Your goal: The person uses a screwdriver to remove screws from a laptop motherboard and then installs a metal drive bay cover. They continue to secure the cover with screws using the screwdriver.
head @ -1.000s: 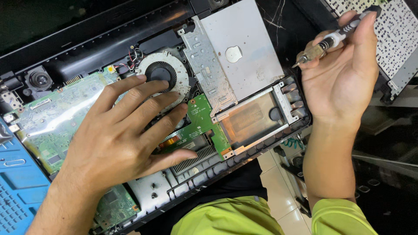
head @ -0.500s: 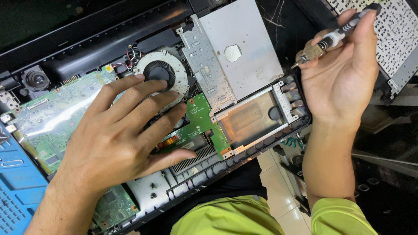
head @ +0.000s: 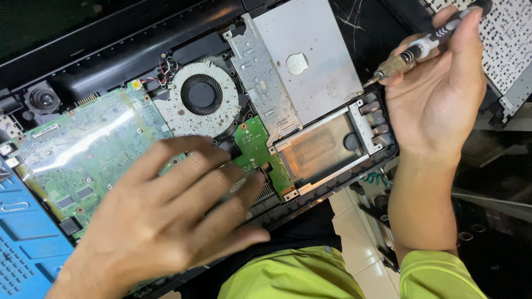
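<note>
— What have your hands got hold of?

— My right hand (head: 438,105) is raised beside the opened laptop (head: 111,66), fingers curled around a small screwdriver (head: 426,47) — thumb and forefinger pinch its shaft, and the tip points down-left toward the silver drive cover (head: 310,55). The tip touches nothing.

— And the left?

— My left hand (head: 166,221) is open, fingers spread and flat, lying over the lower part of the green main board (head: 83,149). It grips nothing. My fingertips (head: 252,185) reach the small green board (head: 257,149) just below the round fan (head: 200,95).

— Where does the laptop sit?

— Across the bench in front of me, bottom shell off, tilted from lower left to upper right. An empty metal-framed bay (head: 327,147) lies between my two hands. A blue mat (head: 25,243) is at the left edge, and a detached keyboard (head: 504,44) is behind my right hand.
</note>
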